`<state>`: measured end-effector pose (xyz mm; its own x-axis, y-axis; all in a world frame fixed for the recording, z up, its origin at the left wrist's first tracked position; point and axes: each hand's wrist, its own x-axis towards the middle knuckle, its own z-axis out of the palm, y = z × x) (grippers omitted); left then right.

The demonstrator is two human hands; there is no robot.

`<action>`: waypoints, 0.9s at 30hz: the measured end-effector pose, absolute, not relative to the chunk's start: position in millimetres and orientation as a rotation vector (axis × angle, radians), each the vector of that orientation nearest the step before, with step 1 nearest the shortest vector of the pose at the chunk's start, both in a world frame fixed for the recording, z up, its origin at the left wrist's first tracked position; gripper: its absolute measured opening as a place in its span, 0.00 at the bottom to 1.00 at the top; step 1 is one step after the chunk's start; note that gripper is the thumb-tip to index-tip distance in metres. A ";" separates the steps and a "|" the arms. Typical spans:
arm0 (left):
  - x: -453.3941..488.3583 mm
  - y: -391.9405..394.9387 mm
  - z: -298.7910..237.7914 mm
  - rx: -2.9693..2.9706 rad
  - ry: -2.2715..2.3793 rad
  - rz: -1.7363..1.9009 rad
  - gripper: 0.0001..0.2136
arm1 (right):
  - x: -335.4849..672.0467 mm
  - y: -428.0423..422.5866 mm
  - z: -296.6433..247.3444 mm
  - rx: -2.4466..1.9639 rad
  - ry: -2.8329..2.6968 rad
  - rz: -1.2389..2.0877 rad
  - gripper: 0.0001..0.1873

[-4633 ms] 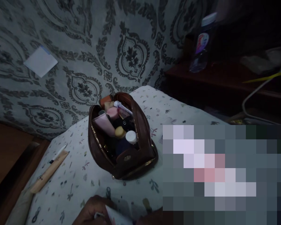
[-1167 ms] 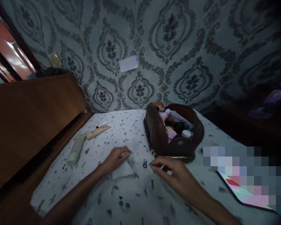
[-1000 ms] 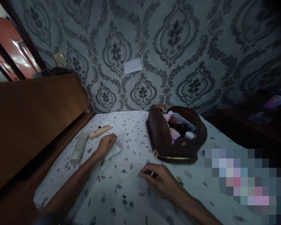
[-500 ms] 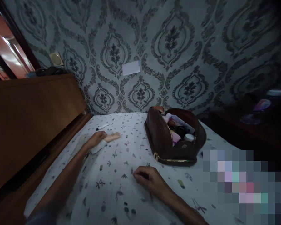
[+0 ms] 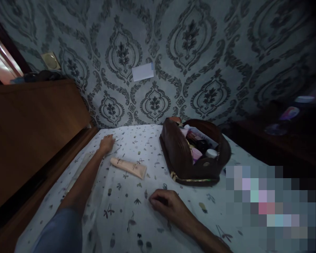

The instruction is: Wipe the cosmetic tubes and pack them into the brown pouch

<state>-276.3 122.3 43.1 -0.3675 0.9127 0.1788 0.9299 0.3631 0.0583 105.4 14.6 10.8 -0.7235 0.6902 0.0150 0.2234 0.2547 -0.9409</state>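
Observation:
My left hand (image 5: 106, 143) reaches far across the patterned bedsheet (image 5: 126, 211). Its fingers curl down onto the sheet, and whatever is under them is hidden. Just to its near right, a peach tube (image 5: 129, 167) lies loose on the sheet, untouched. My right hand (image 5: 166, 205) rests low on the sheet with its fingers curled in, in front of the open brown toiletry bag (image 5: 179, 154). The bag is packed with several small bottles and tubes (image 5: 200, 146). A pale tube (image 5: 77, 172) lies partly hidden beside my left forearm.
A wooden bed frame (image 5: 28, 133) rises along the left. Patterned wallpaper with a white note (image 5: 143, 72) stands behind the bed. A dark side table (image 5: 279, 140) with a bottle (image 5: 292, 112) is at the right. A blurred patch covers the sheet's right side.
My left hand has let go of the peach tube, which now lies nearer the middle, and has stretched farther to where a white pen lay. The right hand has stayed put, curled.

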 end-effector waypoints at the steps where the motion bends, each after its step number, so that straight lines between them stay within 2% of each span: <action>1: -276.7 123.1 39.7 -1.722 -2.502 -0.187 0.17 | 105.7 14.9 10.4 -0.826 -2.101 1.477 0.11; 7: -267.0 109.9 27.7 -1.715 -2.515 -0.086 0.13 | 105.5 16.7 12.3 -0.827 -2.097 1.490 0.11; 13: -242.6 91.2 57.3 -1.705 -2.489 -0.199 0.13 | 102.7 14.6 0.9 -0.793 -1.903 1.629 0.13; 16: -204.3 77.0 71.4 -1.847 -2.392 -0.333 0.17 | 100.7 13.0 -0.2 -0.770 -1.689 1.769 0.19; 18: -167.7 60.8 73.9 -2.077 -2.297 -0.639 0.19 | 100.7 13.7 2.3 -0.743 -1.546 1.803 0.25; 20: -128.4 40.0 70.8 -2.314 -2.236 -0.738 0.20 | 102.4 15.6 5.6 -0.730 -1.428 1.772 0.31; 23: -80.9 10.9 59.5 -2.621 -2.136 -0.607 0.17 | 106.7 19.1 9.2 -0.735 -1.306 1.673 0.34; 27: -59.4 -6.3 45.7 -2.634 -2.047 -0.413 0.13 | 110.3 21.5 9.5 -0.747 -1.278 1.642 0.33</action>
<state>-59.4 -6.3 45.7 0.2374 0.9697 0.0578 0.9162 -0.2433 0.3184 110.3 21.5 9.5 -0.4147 0.9078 0.0629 -0.2834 -0.0632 -0.9569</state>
